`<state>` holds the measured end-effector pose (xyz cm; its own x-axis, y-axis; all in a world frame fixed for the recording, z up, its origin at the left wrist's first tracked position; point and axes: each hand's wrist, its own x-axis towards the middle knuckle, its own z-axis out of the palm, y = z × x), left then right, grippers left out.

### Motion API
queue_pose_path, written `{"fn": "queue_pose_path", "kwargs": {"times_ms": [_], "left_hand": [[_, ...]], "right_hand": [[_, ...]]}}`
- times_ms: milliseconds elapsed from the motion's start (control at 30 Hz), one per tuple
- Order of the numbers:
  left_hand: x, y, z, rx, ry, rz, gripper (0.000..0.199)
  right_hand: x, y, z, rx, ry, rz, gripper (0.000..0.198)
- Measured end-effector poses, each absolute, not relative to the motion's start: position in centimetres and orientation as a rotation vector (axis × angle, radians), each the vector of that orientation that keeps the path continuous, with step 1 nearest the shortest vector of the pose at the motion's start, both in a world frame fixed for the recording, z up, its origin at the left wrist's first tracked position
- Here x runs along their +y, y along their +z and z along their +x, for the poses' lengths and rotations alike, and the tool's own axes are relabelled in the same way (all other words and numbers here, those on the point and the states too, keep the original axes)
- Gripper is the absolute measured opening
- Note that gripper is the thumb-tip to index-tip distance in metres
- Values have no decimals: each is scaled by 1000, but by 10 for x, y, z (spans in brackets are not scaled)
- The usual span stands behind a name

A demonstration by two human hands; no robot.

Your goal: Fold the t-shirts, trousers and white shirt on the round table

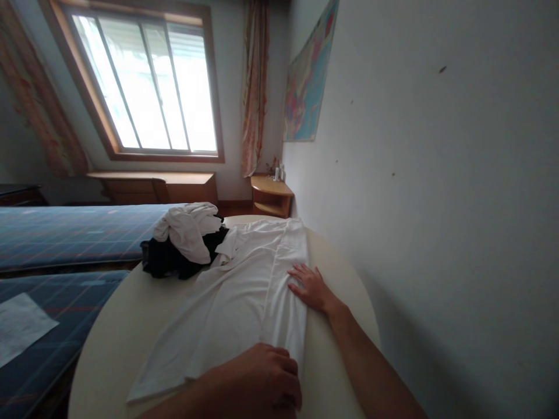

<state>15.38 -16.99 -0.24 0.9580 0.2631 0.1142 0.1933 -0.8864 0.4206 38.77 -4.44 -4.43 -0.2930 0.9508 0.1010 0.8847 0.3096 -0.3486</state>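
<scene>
A white shirt (236,297) lies lengthwise on a round cream table (113,326), folded over with a fairly straight right side and some wrinkles. My right hand (308,285) rests flat on its right edge, fingers spread. Close to me, my left hand (275,372) is at the shirt's near right end with its fingers curled in. It appears to grip the cloth there, though the fingertips are hidden. A heap of black clothing (170,259) with a crumpled white garment (190,230) on top sits at the table's far left, touching the shirt's sleeve side.
A white wall (437,244) closes off the right side. Blue plaid mattresses (87,235) stand to the left, with a sheet of paper (24,326) on the nearer one. Beyond the table are a small corner shelf (273,186), a desk (187,180) and a bright window (152,87).
</scene>
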Motion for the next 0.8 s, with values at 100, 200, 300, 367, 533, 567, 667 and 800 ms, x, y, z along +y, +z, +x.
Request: {"fn": "queue_pose_path", "kwargs": {"times_ms": [100,200,300,367,533,567,667,800], "left_hand": [[-169,8,150,305,370,2704,8],[-165,13,147,313,474,2720,19],[-161,8,145,351,471,2698,33],[-158,1,145,356,424,2679,39],[-160,-10,149,252,392,2619,27],[-162,-10,151,220,389,2603,26],[-170,-9,155,111,352,2548,24],[-181,-8,159,11,305,2567,17]], "right_hand": [[-45,-47,388,-2285,306,-1652,49],[-46,-50,389,-2271,263,-1647,48],[-46,-53,389,-2267,227,-1649,46],[-46,-54,390,-2268,214,-1644,46],[-46,-53,392,-2269,208,-1642,45],[-47,-52,392,-2272,212,-1644,46],[-47,-51,392,-2279,218,-1643,47],[-48,-50,391,-2279,224,-1660,47]]}}
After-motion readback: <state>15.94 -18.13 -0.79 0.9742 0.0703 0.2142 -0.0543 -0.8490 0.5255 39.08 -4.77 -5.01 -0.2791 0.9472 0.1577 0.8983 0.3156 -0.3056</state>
